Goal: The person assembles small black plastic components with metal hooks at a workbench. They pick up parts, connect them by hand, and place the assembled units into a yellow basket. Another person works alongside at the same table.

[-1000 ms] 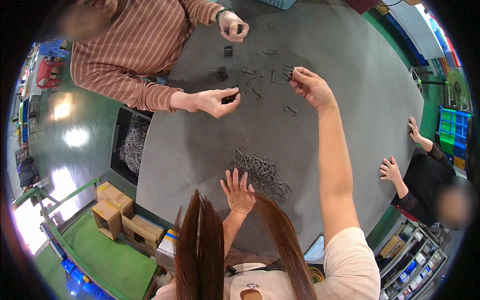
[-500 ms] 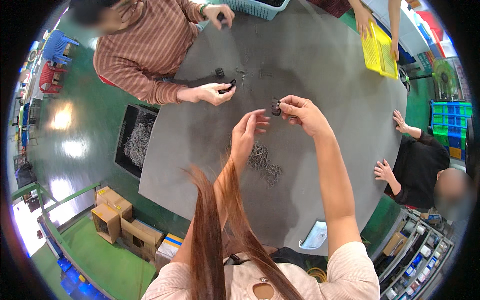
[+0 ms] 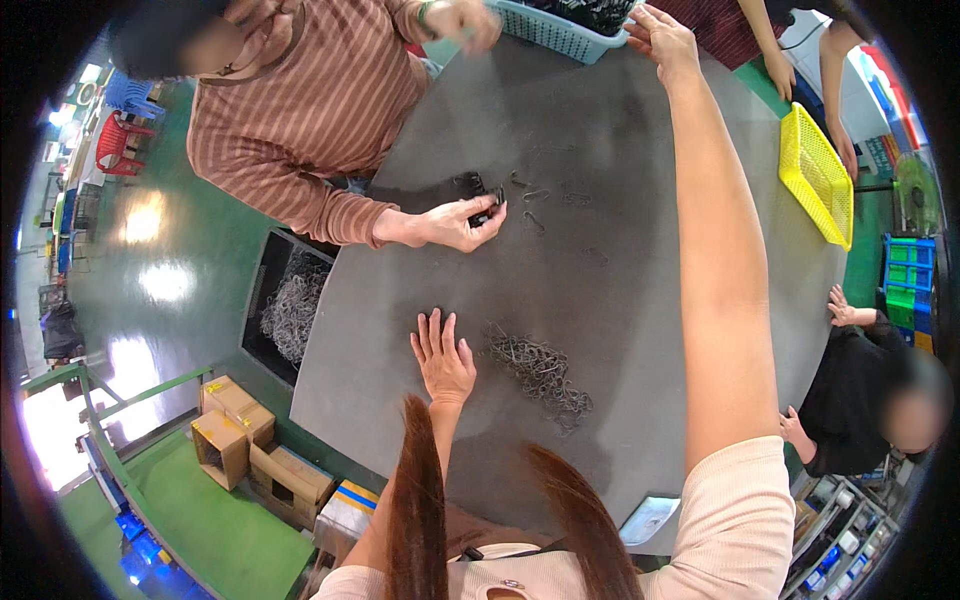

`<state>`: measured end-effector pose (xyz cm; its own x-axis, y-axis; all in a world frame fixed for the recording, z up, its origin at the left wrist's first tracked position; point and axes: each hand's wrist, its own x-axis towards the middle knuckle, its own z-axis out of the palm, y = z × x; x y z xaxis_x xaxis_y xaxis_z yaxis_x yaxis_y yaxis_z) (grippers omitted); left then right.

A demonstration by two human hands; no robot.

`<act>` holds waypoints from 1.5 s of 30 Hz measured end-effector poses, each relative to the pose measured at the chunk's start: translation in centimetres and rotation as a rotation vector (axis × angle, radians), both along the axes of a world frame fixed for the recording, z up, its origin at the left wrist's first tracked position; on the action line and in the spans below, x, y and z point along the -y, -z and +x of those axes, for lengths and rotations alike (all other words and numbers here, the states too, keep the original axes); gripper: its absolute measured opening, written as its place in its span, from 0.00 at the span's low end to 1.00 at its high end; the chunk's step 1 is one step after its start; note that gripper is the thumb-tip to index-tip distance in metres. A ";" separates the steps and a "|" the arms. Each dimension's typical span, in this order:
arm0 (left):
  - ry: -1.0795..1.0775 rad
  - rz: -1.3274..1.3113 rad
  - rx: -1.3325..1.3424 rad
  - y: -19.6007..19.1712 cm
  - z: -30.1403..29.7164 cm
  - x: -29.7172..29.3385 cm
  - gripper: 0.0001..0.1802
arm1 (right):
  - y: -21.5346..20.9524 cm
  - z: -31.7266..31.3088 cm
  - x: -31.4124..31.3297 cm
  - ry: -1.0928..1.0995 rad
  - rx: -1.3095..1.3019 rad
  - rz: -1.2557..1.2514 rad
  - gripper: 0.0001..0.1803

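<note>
My left hand [image 3: 443, 365] lies flat on the grey table [image 3: 625, 290], fingers spread, holding nothing. Just to its right is a tangled pile of thin grey metal hooks or clips [image 3: 540, 370], too fine to make out exactly. My right arm stretches far across the table. Its hand [image 3: 664, 45] is at the right end of a light-blue basket [image 3: 565, 38], fingers apart and no object visible in it. Small black pieces [image 3: 590, 14] fill the basket. A few loose wire-like bits [image 3: 535, 222] are scattered in the middle of the table.
Across to the left, a co-worker's hand [image 3: 465, 225] holds a small black part. A yellow basket [image 3: 815, 175] is at the right edge beside other people's hands. A black crate of wire pieces [image 3: 290, 315] stands left of the table; a pale packet [image 3: 650, 520] lies near me.
My right hand has moved far forward to the blue basket, and the small black part it pinched is no longer seen in it. My left hand has come back and down flat onto the table.
</note>
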<state>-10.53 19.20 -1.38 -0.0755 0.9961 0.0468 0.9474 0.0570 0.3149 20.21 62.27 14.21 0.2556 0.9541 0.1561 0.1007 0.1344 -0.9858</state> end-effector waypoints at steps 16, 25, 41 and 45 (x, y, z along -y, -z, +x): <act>-0.004 -0.066 -0.002 -1.1 0.3 -1.2 0.25 | 18.2 -7.8 3.8 -0.274 1.199 0.155 0.29; 0.021 -0.014 0.031 -0.6 0.5 -0.7 0.23 | 16.3 -9.9 15.3 -0.819 1.135 0.348 0.26; 0.016 0.044 -0.005 -0.4 0.4 -0.3 0.24 | 15.8 -2.3 23.4 -0.366 1.235 0.095 0.28; -0.009 0.093 -0.011 0.3 0.2 0.3 0.24 | 14.7 -8.0 31.0 -0.755 1.165 0.168 0.29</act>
<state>-10.29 18.91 -1.66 -0.0837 0.9866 0.1399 0.9503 0.0367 0.3092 12.22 31.28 -0.45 -0.6591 0.7507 0.0452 0.6923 0.6291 -0.3535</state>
